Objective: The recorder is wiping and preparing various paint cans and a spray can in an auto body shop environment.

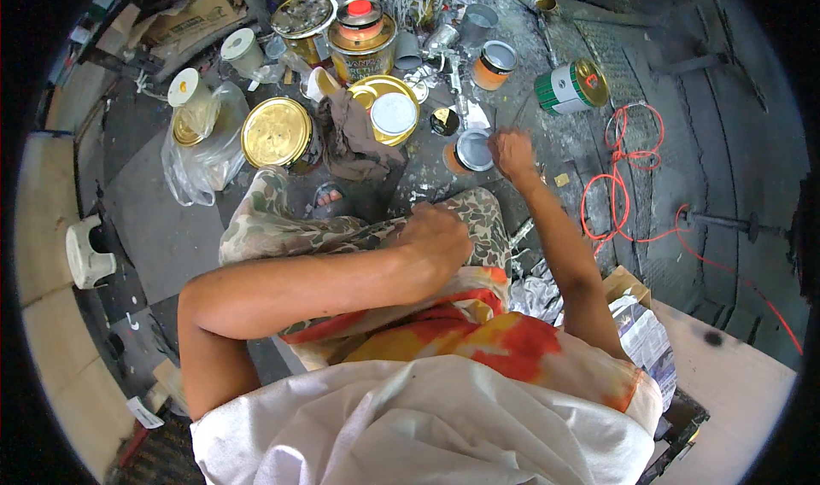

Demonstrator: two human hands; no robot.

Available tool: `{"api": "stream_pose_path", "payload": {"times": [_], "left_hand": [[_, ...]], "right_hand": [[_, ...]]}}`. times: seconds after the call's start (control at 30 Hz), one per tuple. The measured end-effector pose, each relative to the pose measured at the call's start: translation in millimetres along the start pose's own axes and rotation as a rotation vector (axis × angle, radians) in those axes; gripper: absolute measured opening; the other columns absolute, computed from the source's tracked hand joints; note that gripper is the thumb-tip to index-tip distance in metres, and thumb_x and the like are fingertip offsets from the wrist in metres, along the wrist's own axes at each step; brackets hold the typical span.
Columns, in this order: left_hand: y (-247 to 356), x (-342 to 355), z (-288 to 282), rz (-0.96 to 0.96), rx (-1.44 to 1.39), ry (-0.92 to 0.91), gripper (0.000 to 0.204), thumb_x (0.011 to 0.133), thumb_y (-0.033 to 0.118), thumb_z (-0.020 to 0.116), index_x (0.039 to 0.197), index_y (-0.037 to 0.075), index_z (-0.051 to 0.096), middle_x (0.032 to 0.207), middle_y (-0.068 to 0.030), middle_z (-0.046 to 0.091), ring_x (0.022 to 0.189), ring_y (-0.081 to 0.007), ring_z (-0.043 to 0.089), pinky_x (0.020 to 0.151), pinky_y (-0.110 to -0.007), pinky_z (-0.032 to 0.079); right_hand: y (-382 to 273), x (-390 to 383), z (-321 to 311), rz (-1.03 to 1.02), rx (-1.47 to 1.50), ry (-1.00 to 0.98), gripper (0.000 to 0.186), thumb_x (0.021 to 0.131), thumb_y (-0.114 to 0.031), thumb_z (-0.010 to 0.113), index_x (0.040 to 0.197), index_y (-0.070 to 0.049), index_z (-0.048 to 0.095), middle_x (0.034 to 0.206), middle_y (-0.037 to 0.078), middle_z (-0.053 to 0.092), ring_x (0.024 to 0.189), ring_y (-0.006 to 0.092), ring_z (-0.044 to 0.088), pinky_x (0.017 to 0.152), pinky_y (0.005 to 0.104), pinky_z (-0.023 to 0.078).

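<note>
My right hand [514, 154] is closed beside the rim of a small orange-sided can of grey paint [475, 150] on the floor. Its fingers are slightly blurred, and whatever they may hold is hidden. Curled over my camouflage trousers [474, 207], my left hand [434, 239] lies across my lap with its palm side out of sight. A second can of grey paint [497, 56] stands farther off. Close to the near can sit a small dark-rimmed lid or tub [444, 121] and a metal spray gun [455, 73].
Left of the cans are a gold-lidded tin [277, 132], a brown cloth [352, 135] and a plastic bag [203, 156]. A green tin [574, 87] lies at the right, near a looped orange hose [617, 178]. A white stool [89, 253] is far left.
</note>
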State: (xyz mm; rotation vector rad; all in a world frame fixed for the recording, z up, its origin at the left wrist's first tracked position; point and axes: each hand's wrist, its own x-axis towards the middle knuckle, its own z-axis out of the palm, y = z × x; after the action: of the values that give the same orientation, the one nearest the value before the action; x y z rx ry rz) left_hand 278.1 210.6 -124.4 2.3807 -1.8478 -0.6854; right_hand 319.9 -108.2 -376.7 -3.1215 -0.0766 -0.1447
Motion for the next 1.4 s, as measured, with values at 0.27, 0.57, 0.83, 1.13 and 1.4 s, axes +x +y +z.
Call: {"api": "stream_pose_path", "payload": {"times": [0.27,0.57,0.83,1.13,1.4], "left_hand": [[2,-2,-3,-0.019,0.049,-0.019,0.014,0.077,0.004,0.063,0.085,-0.001,0.073,0.093,-0.0207,0.069,0.092,-0.0321,0.067,0.077,-0.041,0.052],[3,-2,-9,-0.018,0.015,-0.022,0.013,0.078,0.004,0.063,0.085,0.000,0.073,0.093,-0.0202,0.069,0.091,-0.0310,0.067,0.077,-0.040,0.053],[3,-1,-5,-0.019,0.009,-0.027,0.013,0.078,0.005,0.063,0.084,0.000,0.074,0.092,-0.0203,0.070,0.091,-0.0316,0.067,0.077,-0.041,0.053],[2,1,-5,0.013,0.009,-0.030,0.014,0.076,0.005,0.065,0.085,0.000,0.074,0.092,-0.0189,0.069,0.092,-0.0308,0.067,0.075,-0.040,0.053],[6,0,-16,-0.007,0.045,-0.077,0.016,0.072,0.004,0.070,0.087,0.000,0.074,0.093,-0.0170,0.070,0.094,-0.0284,0.068,0.077,-0.038,0.054]], "right_hand": [[-1,6,-12,0.012,0.062,-0.172,0.024,0.088,-0.027,0.064,0.084,-0.005,0.072,0.084,0.019,0.069,0.079,0.0403,0.066,0.073,0.0482,0.052],[3,6,-11,-0.060,0.118,-0.173,0.024,0.090,-0.028,0.063,0.087,-0.007,0.074,0.084,0.019,0.069,0.080,0.0400,0.065,0.073,0.0496,0.050],[-6,11,-8,-0.040,0.381,-0.226,0.021,0.089,-0.028,0.063,0.086,-0.009,0.073,0.087,0.015,0.069,0.079,0.0370,0.065,0.073,0.0507,0.048],[-9,-2,-3,-0.033,0.294,-0.013,0.021,0.087,-0.027,0.066,0.085,-0.008,0.074,0.088,0.016,0.070,0.081,0.0376,0.067,0.075,0.0483,0.052],[0,-16,-141,0.110,0.408,0.006,0.021,0.086,-0.022,0.068,0.086,-0.001,0.072,0.085,0.018,0.068,0.073,0.0360,0.065,0.066,0.0431,0.049]]}}
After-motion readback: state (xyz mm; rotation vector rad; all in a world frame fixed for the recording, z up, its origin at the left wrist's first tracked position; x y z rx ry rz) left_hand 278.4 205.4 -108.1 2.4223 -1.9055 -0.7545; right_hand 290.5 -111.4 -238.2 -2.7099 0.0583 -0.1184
